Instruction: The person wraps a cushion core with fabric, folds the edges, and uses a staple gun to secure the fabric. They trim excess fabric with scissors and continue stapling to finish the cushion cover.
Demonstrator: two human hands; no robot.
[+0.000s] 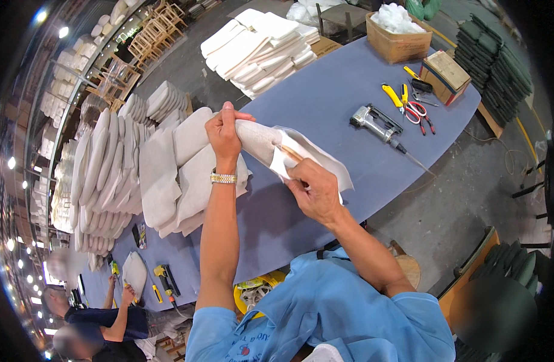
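Between my hands is a light grey fabric cushion cover, held above the blue-grey table and folded over into a narrow shape. My left hand is closed around its left end, with the thumb on top. At the other end, my right hand pinches the edge of the cover's opening. White lining shows there, along with a thin brownish strip. A loose flap of the cover hangs out past my right fingers. Just left of my left forearm lie several grey padded covers in overlapping piles.
Right of my hands, a staple gun with a hose lies near red-handled pliers, yellow-handled tools and a small box. Behind are a carton of white stuffing and stacked white pads. Two people work at lower left.
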